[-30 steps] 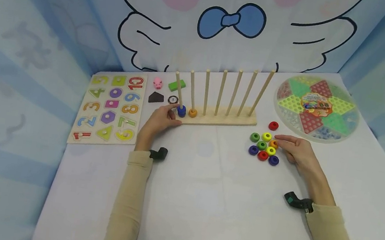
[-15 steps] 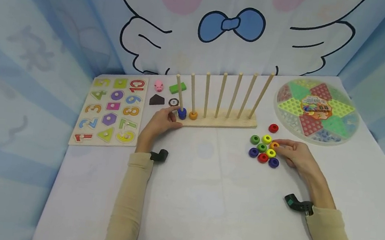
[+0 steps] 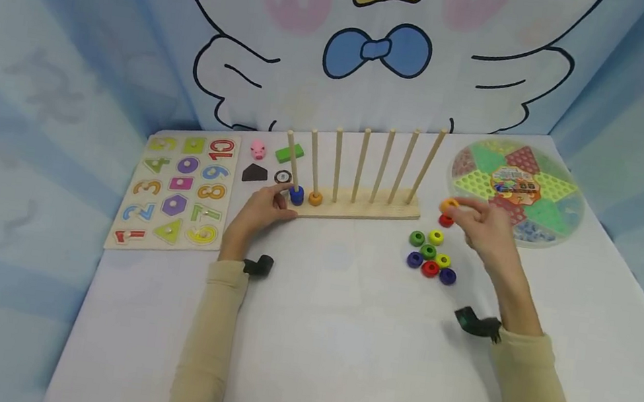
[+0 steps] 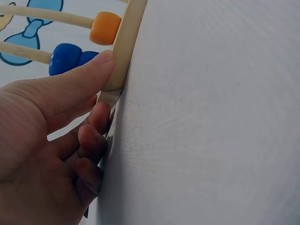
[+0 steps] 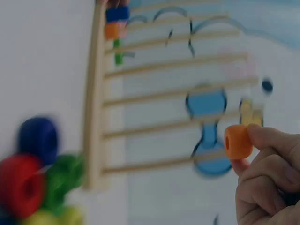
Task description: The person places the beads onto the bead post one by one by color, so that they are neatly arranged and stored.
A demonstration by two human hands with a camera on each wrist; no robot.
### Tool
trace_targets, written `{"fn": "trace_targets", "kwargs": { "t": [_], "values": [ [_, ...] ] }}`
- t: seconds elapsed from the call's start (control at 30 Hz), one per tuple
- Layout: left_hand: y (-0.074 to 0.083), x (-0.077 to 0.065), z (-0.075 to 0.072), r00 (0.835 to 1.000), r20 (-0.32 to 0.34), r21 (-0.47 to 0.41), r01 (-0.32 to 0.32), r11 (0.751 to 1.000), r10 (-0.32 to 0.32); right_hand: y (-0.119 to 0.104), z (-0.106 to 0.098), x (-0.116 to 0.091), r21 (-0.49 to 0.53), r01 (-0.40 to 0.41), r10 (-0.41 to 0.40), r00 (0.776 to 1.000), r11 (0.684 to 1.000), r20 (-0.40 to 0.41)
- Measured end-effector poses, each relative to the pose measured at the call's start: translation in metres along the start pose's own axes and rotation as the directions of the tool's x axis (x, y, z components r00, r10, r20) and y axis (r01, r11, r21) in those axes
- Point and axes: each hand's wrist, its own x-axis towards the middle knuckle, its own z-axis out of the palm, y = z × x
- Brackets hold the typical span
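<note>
My right hand (image 3: 490, 235) pinches an orange bead (image 5: 238, 141) between thumb and fingertips, raised off the table near a red bead (image 3: 445, 221). The bead's hole shows in the right wrist view. At the left end of a wooden peg rack (image 3: 360, 210), my left hand (image 3: 259, 212) grips the base, its thumb on the front edge in the left wrist view. Blue beads (image 4: 65, 58) sit stacked on the leftmost peg, and one orange bead (image 4: 105, 28) is on the peg beside it. The other pegs carry no beads.
Several loose beads, among them a green bead (image 3: 428, 252) and a dark blue bead (image 3: 448, 276), lie right of the rack. A round game board (image 3: 545, 220) is at the back right. A number puzzle board (image 3: 142, 194), pink pig (image 3: 258, 149) and green block (image 3: 289, 152) are left.
My right hand has picked the orange bead out of the loose group and lifted it up and to the left. My left hand stays on the rack. The head view has shifted slightly.
</note>
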Motion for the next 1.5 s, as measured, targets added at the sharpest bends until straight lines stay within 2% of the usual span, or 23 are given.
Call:
{"fn": "trace_targets", "kwargs": {
  "t": [0.07, 0.17, 0.23, 0.33, 0.4, 0.5, 0.63, 0.83, 0.93, 1.0, 1.07, 1.13, 1.17, 1.23, 1.27, 1.33, 1.4, 1.5],
  "values": [
    [-0.005, -0.003, 0.000, 1.000, -0.008, 0.005, 0.010, 1.000, -0.010, -0.048, 0.020, 0.012, -0.011, 0.118, -0.117, 0.992, 0.993, 0.036],
    [-0.008, -0.004, 0.002, 1.000, 0.002, -0.001, -0.007, 1.000, 0.007, -0.107, 0.047, 0.030, 0.022, 0.253, -0.254, 0.961, 0.967, 0.108],
    [-0.007, -0.003, 0.003, 1.000, 0.005, -0.009, -0.022, 1.000, 0.022, -0.134, 0.060, 0.041, 0.058, 0.293, -0.298, 0.945, 0.954, 0.133],
    [-0.005, -0.001, 0.002, 1.000, -0.011, -0.012, -0.028, 1.000, 0.028, -0.162, 0.077, 0.051, 0.105, 0.317, -0.330, 0.930, 0.943, 0.159],
    [-0.004, 0.000, 0.000, 1.000, -0.017, -0.011, -0.026, 1.000, 0.026, -0.174, 0.087, 0.056, 0.113, 0.326, -0.342, 0.924, 0.938, 0.173],
    [-0.004, 0.000, -0.004, 0.999, -0.008, -0.013, -0.031, 0.999, 0.031, -0.186, 0.099, 0.062, 0.090, 0.330, -0.341, 0.925, 0.940, 0.166],
    [-0.006, -0.001, -0.003, 1.000, 0.005, -0.014, -0.025, 1.000, 0.025, -0.190, 0.112, 0.068, -0.014, 0.319, -0.312, 0.934, 0.948, 0.174],
    [-0.007, 0.000, -0.003, 1.000, 0.001, -0.030, -0.013, 0.999, 0.013, -0.188, 0.122, 0.065, -0.139, 0.325, -0.296, 0.935, 0.935, 0.194],
    [-0.007, 0.002, -0.003, 1.000, 0.000, -0.027, -0.016, 1.000, 0.016, -0.183, 0.108, 0.051, -0.073, 0.345, -0.332, 0.932, 0.936, 0.148],
    [-0.006, 0.003, -0.004, 1.000, -0.003, -0.018, -0.021, 1.000, 0.021, -0.171, 0.087, 0.037, 0.058, 0.347, -0.352, 0.928, 0.936, 0.118],
    [-0.004, 0.005, -0.004, 1.000, -0.006, -0.013, -0.022, 1.000, 0.022, -0.143, 0.059, 0.027, 0.200, 0.324, -0.347, 0.933, 0.925, 0.092],
    [-0.002, 0.006, -0.006, 1.000, -0.010, -0.013, -0.021, 1.000, 0.021, -0.105, 0.031, 0.019, 0.361, 0.238, -0.288, 0.954, 0.902, 0.090],
    [0.000, 0.007, -0.007, 1.000, -0.010, -0.011, -0.016, 1.000, 0.016, -0.079, 0.020, 0.020, 0.425, 0.189, -0.250, 0.964, 0.885, 0.091],
    [0.000, 0.006, -0.008, 1.000, -0.009, -0.007, -0.002, 1.000, 0.001, -0.032, 0.004, 0.018, 0.525, 0.051, -0.136, 0.983, 0.850, 0.125],
    [0.000, 0.006, -0.009, 1.000, -0.007, -0.004, 0.006, 1.000, -0.006, -0.011, 0.000, 0.016, 0.574, -0.026, -0.071, 0.987, 0.819, 0.146],
    [-0.001, 0.005, -0.009, 1.000, -0.004, -0.001, 0.012, 1.000, -0.012, 0.023, -0.004, 0.011, 0.627, -0.157, 0.033, 0.978, 0.763, 0.205],
    [-0.004, 0.005, -0.008, 1.000, 0.005, -0.001, 0.015, 1.000, -0.015, 0.047, -0.004, 0.006, 0.616, -0.259, 0.123, 0.959, 0.744, 0.255],
    [-0.006, 0.004, -0.007, 1.000, 0.010, -0.008, 0.010, 1.000, -0.010, 0.071, -0.004, 0.000, 0.577, -0.306, 0.168, 0.945, 0.757, 0.281]
  ]
}}
